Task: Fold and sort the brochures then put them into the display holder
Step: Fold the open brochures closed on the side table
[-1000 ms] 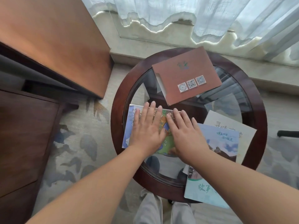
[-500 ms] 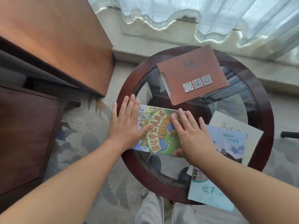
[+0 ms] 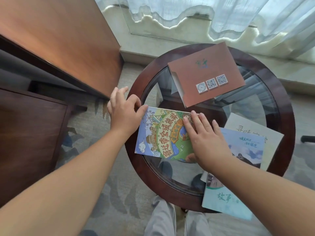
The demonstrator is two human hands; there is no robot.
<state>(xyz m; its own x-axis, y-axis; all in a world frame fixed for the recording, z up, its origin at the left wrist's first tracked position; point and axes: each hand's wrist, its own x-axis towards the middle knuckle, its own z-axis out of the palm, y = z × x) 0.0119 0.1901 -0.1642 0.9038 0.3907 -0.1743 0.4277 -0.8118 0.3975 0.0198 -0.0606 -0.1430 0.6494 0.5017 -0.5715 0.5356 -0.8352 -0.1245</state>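
A colourful cartoon brochure [image 3: 163,133] lies folded on the round glass table [image 3: 288,120]. My right hand [image 3: 206,140] rests flat on its right half, fingers spread, thumb under its near edge. My left hand [image 3: 124,109] is at the brochure's upper left corner, fingers curled and touching the corner over the table rim. A brown card display holder [image 3: 204,74] with three QR codes lies at the far side of the table. A blue sky brochure [image 3: 245,145], a grey-white one [image 3: 252,128] under it, and a pale green one [image 3: 223,200] lie on the right, partly under my right forearm.
A wooden desk [image 3: 59,45] and dark cabinet [image 3: 29,133] stand to the left. Sheer curtains [image 3: 221,14] hang behind the table. My knees [image 3: 170,220] show below the table's near rim. Patterned carpet covers the floor.
My left hand slid off the brochure to its upper left corner and curled its fingers. The right hand stays pressed on the right half. The cover became fully visible.
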